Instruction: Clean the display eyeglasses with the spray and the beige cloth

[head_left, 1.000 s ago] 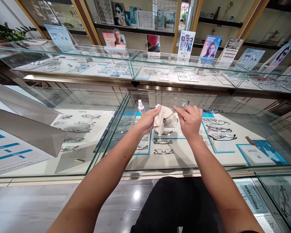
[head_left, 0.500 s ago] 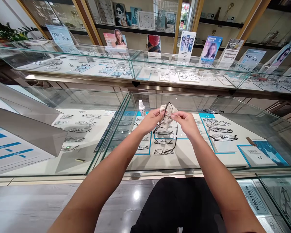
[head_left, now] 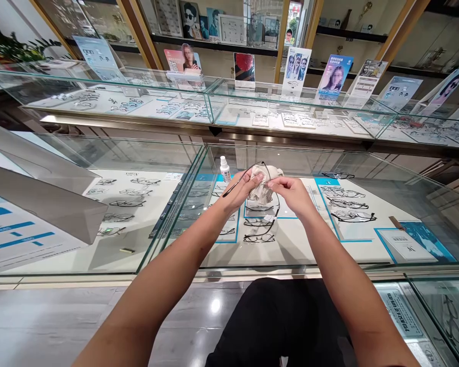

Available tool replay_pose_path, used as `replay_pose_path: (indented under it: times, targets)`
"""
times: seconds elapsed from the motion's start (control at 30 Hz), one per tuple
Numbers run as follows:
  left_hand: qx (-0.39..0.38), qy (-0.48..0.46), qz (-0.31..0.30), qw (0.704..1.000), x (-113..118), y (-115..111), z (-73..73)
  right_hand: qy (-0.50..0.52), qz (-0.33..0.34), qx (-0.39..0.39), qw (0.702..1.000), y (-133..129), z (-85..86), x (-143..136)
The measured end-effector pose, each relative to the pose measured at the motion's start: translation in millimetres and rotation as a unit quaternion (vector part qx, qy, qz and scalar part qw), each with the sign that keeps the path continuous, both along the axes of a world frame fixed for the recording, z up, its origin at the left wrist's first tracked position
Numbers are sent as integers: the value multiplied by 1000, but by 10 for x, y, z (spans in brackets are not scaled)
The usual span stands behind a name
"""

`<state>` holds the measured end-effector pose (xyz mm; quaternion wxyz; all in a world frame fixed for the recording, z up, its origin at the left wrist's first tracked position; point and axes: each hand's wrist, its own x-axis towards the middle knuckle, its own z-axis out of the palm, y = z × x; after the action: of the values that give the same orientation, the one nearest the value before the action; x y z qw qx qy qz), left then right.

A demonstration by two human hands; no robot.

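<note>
Above the glass counter, my left hand (head_left: 243, 187) is closed, its thumb pressing a crumpled pale cloth (head_left: 259, 193) against a pair of dark-framed eyeglasses (head_left: 278, 208). One temple of the glasses lies across the back of that hand; the other hangs down with a small white tag near it. My right hand (head_left: 292, 192) pinches the frame at its right side, fingertips close to the cloth. The lenses are mostly hidden by cloth and fingers. A small white spray bottle (head_left: 225, 169) stands upright on the glass just beyond my left hand.
Beneath the glass counter top (head_left: 222, 262), several eyeglasses (head_left: 350, 204) lie in rows. A large white and blue box-like bag (head_left: 34, 219) stands at the left. Another glass display case (head_left: 210, 109) with upright advertising cards (head_left: 296, 71) runs behind.
The eyeglasses have turned in my hands: the left temple has swung left, now lying over my left hand. The cloth shows more fully around the frame. My right hand keeps its pinch.
</note>
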<state>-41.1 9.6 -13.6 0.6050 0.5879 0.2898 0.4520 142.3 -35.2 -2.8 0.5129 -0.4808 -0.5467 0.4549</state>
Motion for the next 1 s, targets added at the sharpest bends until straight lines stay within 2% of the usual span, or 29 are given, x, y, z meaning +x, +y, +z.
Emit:
replay_pose_path:
  times: [0.13,0.3,0.47,0.57,0.73,0.83,0.93,1.0]
  targets:
    - [-22,-16,-41,999,-19,-15,54,27,20,-39,999,2,28,13]
    - [-12,7,-16,1000,-43,-29,98,13,51,-53,997,-12,47,19]
    - [41,44,32,998,-41,-35,97,0,91,-52,995,-53,55,-10]
    - [44,57,45,996,-57,-19,85,4,94,-52,994,-45,49,-7]
    - [-8,26,-14,1000,-98,25,77,34,63,-63,995,27,20,61]
    - [-29,14,-47,998,-103,38,75,39,66,-68,995,49,4,75]
    - [-38,3,-52,998,-81,32,60,36,83,-78,993,45,1,51]
    - [-34,-4,-33,999,-58,18,48,36,86,-80,992,39,3,34]
